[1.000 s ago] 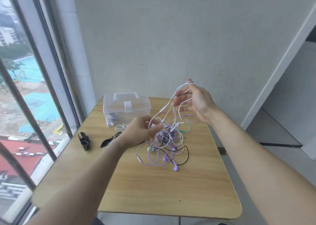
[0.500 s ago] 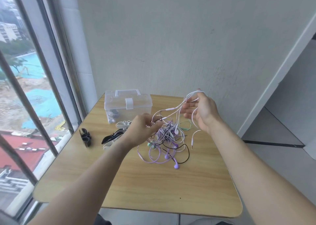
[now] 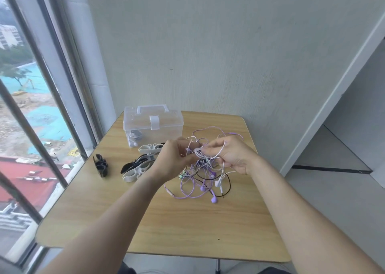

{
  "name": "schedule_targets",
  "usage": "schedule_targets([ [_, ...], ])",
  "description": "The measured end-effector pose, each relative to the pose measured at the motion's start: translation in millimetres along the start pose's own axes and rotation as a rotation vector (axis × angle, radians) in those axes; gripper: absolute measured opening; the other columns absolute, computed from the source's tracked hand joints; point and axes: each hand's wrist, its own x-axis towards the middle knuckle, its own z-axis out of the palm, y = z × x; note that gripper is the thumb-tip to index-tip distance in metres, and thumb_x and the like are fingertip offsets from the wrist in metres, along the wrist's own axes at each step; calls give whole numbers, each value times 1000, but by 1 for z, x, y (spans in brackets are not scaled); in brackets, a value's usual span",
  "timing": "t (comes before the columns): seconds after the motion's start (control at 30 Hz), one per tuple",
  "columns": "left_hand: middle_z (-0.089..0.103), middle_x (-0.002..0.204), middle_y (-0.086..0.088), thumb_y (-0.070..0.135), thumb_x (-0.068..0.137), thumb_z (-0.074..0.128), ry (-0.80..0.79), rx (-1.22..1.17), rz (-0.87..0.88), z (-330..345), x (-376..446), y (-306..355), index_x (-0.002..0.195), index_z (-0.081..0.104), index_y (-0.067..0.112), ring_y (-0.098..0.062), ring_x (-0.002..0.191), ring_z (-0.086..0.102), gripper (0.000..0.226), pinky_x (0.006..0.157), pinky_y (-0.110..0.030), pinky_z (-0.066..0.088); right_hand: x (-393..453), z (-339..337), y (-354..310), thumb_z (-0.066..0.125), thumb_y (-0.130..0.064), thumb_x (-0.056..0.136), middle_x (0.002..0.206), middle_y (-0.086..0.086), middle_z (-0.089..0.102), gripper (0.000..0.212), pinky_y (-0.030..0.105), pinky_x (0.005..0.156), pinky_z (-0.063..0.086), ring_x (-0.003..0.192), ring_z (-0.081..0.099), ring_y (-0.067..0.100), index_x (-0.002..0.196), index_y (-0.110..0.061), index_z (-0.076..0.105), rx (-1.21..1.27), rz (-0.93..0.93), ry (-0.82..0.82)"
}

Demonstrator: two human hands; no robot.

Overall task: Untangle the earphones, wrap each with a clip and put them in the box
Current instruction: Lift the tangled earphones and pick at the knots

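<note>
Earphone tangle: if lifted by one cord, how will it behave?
Tangle is likely floppy: its cords droop in loose loops from both hands. Probably lifts as one clump, since purple, black and white strands cross. Buds would likely dangle.

The table point(image 3: 187, 228) is showing a light wood-grain laminate with a smooth, matt finish. The box point(image 3: 153, 125), upper centre, is appearing as clear, glossy plastic with a white plastic latch. The earphones point(image 3: 200, 182) are presenting thin, smooth rubbery cords in purple, white and black. The clips point(image 3: 137, 167) at centre left are looking like moulded plastic, black and white. The wall point(image 3: 208, 55) is showing a matt, faintly rough coating.
</note>
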Motion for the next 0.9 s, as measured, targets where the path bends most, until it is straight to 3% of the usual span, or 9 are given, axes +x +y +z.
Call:
schedule_targets([
  [0.1, 74, 77, -8, 13, 76, 85, 107, -45, -108, 3, -1, -3, 81, 73, 20, -16, 56, 61, 14, 61, -37, 54, 6, 3, 7, 71, -9, 91, 76, 12, 49, 16, 16, 35, 21, 39, 36, 6, 101, 2, 67, 40, 41, 30],
  [0.17, 71, 65, -11, 9, 76, 85, 158, -72, -155, 6, -1, -2, 80, 62, 9, -15, 51, 63, 23, 55, -31, 51, 8, 6, 10, 70, -12, 93, 80, 13, 46, 14, 16, 33, 21, 38, 36, 6, 99, 0, 65, 87, 42, 68],
  [0.27, 67, 66, -5, 9, 78, 83, 196, -109, -180, 7, 0, -1, 85, 51, 10, -17, 47, 62, 33, 49, -28, 48, 13, 12, 15, 70, -15, 93, 82, 14, 47, 18, 18, 34, 22, 38, 37, 6, 99, 1, 66, 130, 8, 156],
  [0.33, 64, 71, 0, 14, 82, 80, 159, -47, -155, 7, 1, -1, 94, 62, 18, -15, 50, 60, 22, 51, -29, 48, 18, 14, 19, 73, -17, 91, 79, 13, 51, 20, 19, 36, 24, 38, 40, 6, 99, 2, 68, 138, -20, 229],
  [0.4, 65, 65, 1, 19, 87, 75, 129, 57, -141, 6, 2, -1, 89, 70, 24, -10, 48, 57, 8, 53, -28, 48, 20, 16, 22, 78, -19, 86, 72, 10, 56, 17, 20, 38, 29, 40, 44, 8, 89, -4, 70, 109, -63, 293],
  [0.53, 63, 52, 3, 17, 89, 71, 131, 96, -177, 6, 4, 2, 80, 74, 13, -4, 42, 55, 10, 49, -19, 43, 15, 21, 28, 82, -20, 83, 66, 1, 61, 20, 24, 38, 33, 43, 53, 10, 91, -5, 73, 114, -110, 233],
  [0.7, 68, 63, 1, 19, 90, 68, 43, 82, -172, 1, 2, 2, 78, 70, 14, -13, 58, 61, 12, 57, -23, 47, 17, 26, 28, 77, -23, 88, 58, 0, 55, 23, 23, 38, 32, 44, 50, 11, 99, -3, 72, 276, -80, 338],
  [0.83, 72, 82, -5, 23, 91, 63, 40, 419, -219, -8, 8, -9, 74, 62, 13, -22, 75, 61, 20, 64, -29, 46, 18, 1, 15, 72, -24, 92, 61, 3, 51, 18, 20, 35, 28, 40, 44, 8, 97, -7, 76, 331, -121, 381],
  [0.9, 71, 90, -9, 22, 92, 60, -22, 551, -267, -16, 18, -6, 86, 67, 7, -30, 86, 63, 17, 71, -33, 49, 17, -16, 4, 69, -25, 94, 67, 6, 55, 20, 20, 36, 31, 41, 46, 9, 92, -7, 75, 231, -136, 402],
])
